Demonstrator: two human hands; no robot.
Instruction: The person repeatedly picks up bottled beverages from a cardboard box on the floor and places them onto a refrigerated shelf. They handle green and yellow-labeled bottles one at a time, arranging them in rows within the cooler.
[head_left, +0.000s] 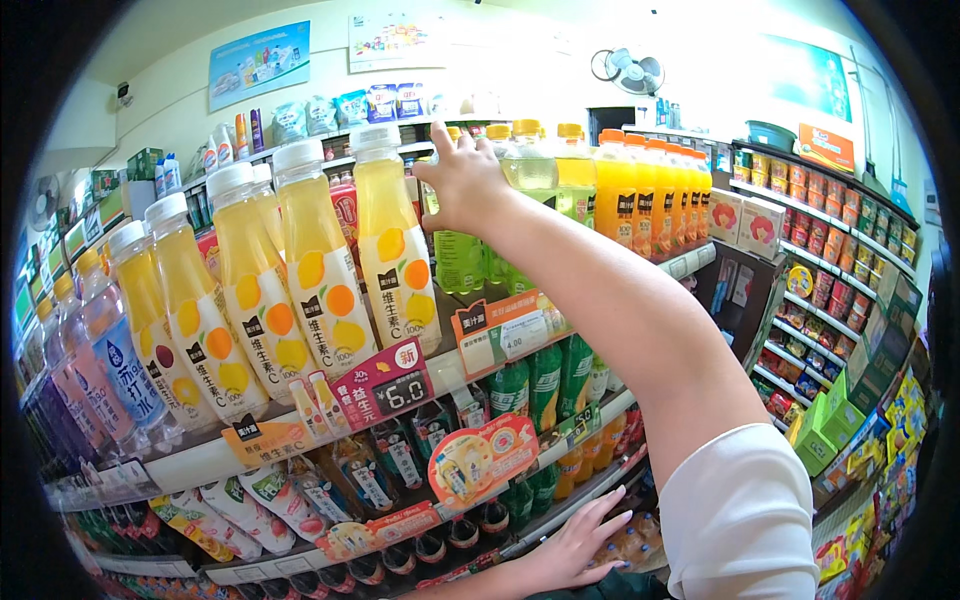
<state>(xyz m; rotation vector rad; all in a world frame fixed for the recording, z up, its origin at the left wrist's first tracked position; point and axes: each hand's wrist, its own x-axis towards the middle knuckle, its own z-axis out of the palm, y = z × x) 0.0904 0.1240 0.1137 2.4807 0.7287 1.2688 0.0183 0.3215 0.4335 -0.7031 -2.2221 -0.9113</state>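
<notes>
My right hand (469, 184) reaches up to the top shelf, its fingers spread at the upper part of a yellow-capped bottle with a green label (459, 259); whether they grip it is hidden. Left of it stands a clear bottle of pale yellow drink with a white cap (396, 247), in a row of similar bottles. More yellow-capped bottles (529, 161) and orange-juice bottles (616, 191) stand to the right. My left hand (574, 536), fingers apart and holding nothing, is low in front of the lower shelves, near a pack of bottles with brown contents (637, 544).
Price tags (401, 394) and a round promotional sign (484, 461) stick out from the shelf edges. Lower shelves hold green bottles (545, 379), dark bottles (431, 551) and pouches (262, 510). At the right stand a rack of canned goods (832, 195) and green boxes (817, 442).
</notes>
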